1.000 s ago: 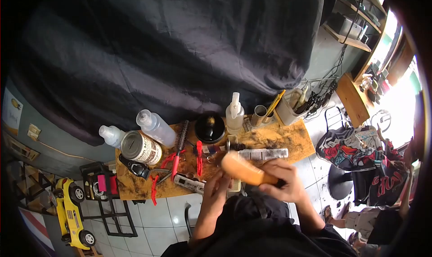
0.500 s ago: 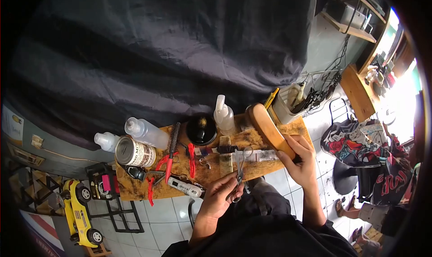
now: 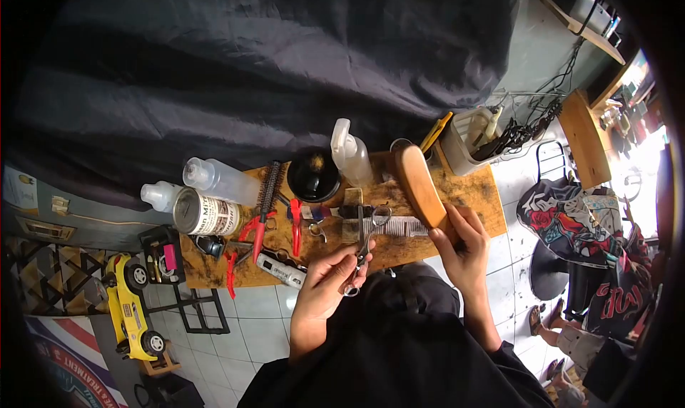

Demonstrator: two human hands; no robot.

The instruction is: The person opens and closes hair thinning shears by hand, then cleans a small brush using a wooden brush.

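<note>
My left hand (image 3: 330, 283) has its fingers closed around a pair of metal scissors (image 3: 363, 254), held over the front edge of a worn wooden table (image 3: 464, 201). In my right hand (image 3: 465, 245) is the lower end of a curved wooden brush (image 3: 421, 187); its bristles are hidden. Below and between the hands, a pale comb (image 3: 403, 227) lies flat on the table. A silver hair clipper (image 3: 280, 270) rests left of my left hand. Nearby are a red clip (image 3: 296, 226), a red-handled round brush (image 3: 270, 197) and a black bowl (image 3: 308, 187).
A spray bottle (image 3: 357, 167), a clear bottle (image 3: 228, 182) and a labelled can (image 3: 210, 217) stand along the table. At its right back sits a container (image 3: 460, 154) with cords. A yellow toy car (image 3: 130, 311) is at left. Another person's legs (image 3: 571, 340) show at lower right.
The camera view has shifted, moving the table up slightly. My left hand has moved left and up in view with the scissors. The wooden brush is tilted more upright in my right hand.
</note>
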